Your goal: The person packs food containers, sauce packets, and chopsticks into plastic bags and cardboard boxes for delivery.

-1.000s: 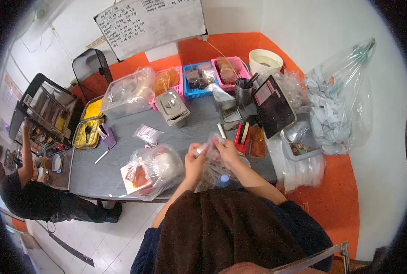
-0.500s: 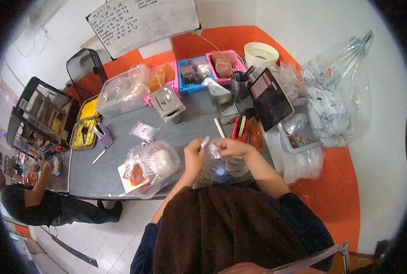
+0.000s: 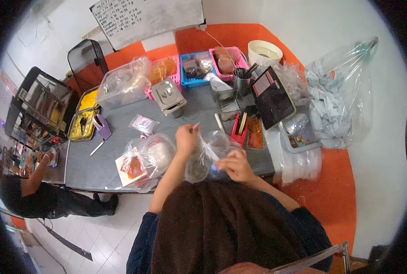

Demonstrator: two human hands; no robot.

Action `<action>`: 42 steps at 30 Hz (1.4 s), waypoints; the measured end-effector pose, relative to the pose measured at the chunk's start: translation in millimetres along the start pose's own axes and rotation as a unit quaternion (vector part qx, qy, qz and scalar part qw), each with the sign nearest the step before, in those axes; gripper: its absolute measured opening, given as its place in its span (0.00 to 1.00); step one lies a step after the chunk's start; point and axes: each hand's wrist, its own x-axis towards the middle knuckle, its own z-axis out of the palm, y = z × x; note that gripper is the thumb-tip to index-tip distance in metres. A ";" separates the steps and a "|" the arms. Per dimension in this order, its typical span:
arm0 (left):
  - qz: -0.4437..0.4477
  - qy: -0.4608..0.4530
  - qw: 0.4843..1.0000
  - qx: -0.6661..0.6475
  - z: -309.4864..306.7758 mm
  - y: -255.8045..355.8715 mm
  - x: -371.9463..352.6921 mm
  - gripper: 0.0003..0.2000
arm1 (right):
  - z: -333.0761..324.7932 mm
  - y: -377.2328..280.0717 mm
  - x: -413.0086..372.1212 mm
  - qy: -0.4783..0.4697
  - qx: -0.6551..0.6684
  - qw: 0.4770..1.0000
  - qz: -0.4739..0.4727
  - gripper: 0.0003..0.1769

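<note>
A clear plastic bag (image 3: pixel 206 153) stands on the dark table at its front edge, gathered narrow near its middle. My left hand (image 3: pixel 186 139) is closed on the bag's upper end at its left side, with a small tip of plastic sticking out above the fingers. On the right, my right hand (image 3: pixel 235 165) has bent fingers pressed together at the bag's side, seemingly gripping its plastic. The bag's contents are hard to make out. Left of my left hand lies another filled clear bag (image 3: pixel 160 153) with an orange-red packet (image 3: pixel 134 169) at its front.
A red tape dispenser (image 3: pixel 239 130) and a tablet (image 3: pixel 272 98) stand right of the hands. Behind are a lidded steel container (image 3: pixel 168 97), a blue basket (image 3: pixel 195 81) and a clear tub (image 3: pixel 123 86). A co-worker (image 3: pixel 34 187) stands at the left.
My hands have moved apart: the left up and left, the right down to the bag's right side. The bag's narrow gathered part now shows between them. The view has shifted slightly.
</note>
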 end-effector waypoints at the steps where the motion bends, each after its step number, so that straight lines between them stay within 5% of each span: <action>1: 0.052 0.056 0.995 0.068 7.2 -5.1 1.5 0.13 | -1.2 -0.2 -16.0 -0.015 0.009 1.000 0.024 0.09; 2: 0.101 0.108 0.980 0.135 13.8 -10.3 -0.3 0.12 | -2.3 -0.9 -29.5 -0.030 0.020 0.998 0.052 0.07; 6: 0.047 0.056 0.984 0.164 27.6 -32.8 -0.7 0.11 | -9.9 2.7 -53.0 -0.043 0.117 0.987 0.100 0.04; 9: 0.071 0.099 0.992 0.038 20.5 -32.3 -0.2 0.13 | -3.9 12.8 -39.8 0.002 0.239 0.956 0.171 0.05; 11: -0.068 0.010 0.996 -0.062 0.4 -9.2 -7.9 0.12 | 0.2 20.3 -20.5 0.080 0.271 0.938 0.202 0.06; 12: -0.067 0.009 0.996 -0.061 0.1 -6.1 -11.5 0.12 | 2.7 20.3 -7.1 0.082 0.271 0.938 0.201 0.06; 14: -0.025 0.015 0.958 -0.287 5.0 -0.3 -22.0 0.11 | 4.2 17.3 19.1 0.132 0.626 0.669 0.378 0.12; 15: -0.022 0.017 0.958 -0.286 5.6 1.4 -25.0 0.11 | 11.7 27.8 19.0 0.131 0.626 0.671 0.376 0.12; 17: -0.038 -0.030 0.939 -0.342 3.7 3.7 -29.2 0.19 | 24.6 39.2 29.0 0.020 0.368 0.898 0.242 0.21; 18: -0.036 -0.025 0.939 -0.341 0.9 3.7 -30.8 0.19 | 27.5 38.8 24.7 0.037 0.359 0.893 0.268 0.33; 19: -0.073 -0.059 0.910 -0.404 -5.1 7.0 -33.8 0.22 | 17.9 28.8 28.2 0.035 0.362 0.894 0.264 0.33; 21: -0.108 -0.087 0.875 -0.464 -15.2 12.0 -38.4 0.25 | -0.1 18.5 28.5 -0.086 0.111 0.977 0.160 0.30; 25: -0.100 -0.104 0.833 -0.534 -18.7 15.2 -46.8 0.27 | 6.4 21.3 20.7 -0.108 0.127 0.983 0.080 0.11; 26: -0.081 -0.109 0.833 -0.537 -17.6 15.4 -48.1 0.27 | 10.1 21.4 20.2 -0.088 0.168 0.972 0.139 0.03; 30: 0.024 -0.139 0.842 -0.521 -14.2 13.6 -56.4 0.30 | 22.9 33.4 31.3 -0.027 0.304 0.909 0.283 0.13; 32: 0.092 -0.190 0.806 -0.552 -15.5 18.9 -63.3 0.34 | 20.2 33.3 43.0 -0.122 0.334 0.892 0.279 0.21; 35: 0.107 -0.219 0.862 -0.444 -19.4 23.4 -66.7 0.39 | 9.0 23.4 55.9 -0.211 0.227 0.937 0.164 0.22; 36: 0.077 -0.232 0.837 -0.489 -16.6 18.7 -63.4 0.39 | 7.8 28.1 55.6 -0.155 0.182 0.968 0.077 0.24; 40: 0.044 -0.213 0.863 -0.456 -19.9 14.6 -62.0 0.35 | 13.2 28.4 61.1 0.017 0.170 0.966 0.192 0.26; 42: 0.165 -0.208 0.876 -0.404 -18.4 15.1 -63.8 0.30 | 13.9 34.5 62.0 -0.084 0.176 0.965 0.175 0.22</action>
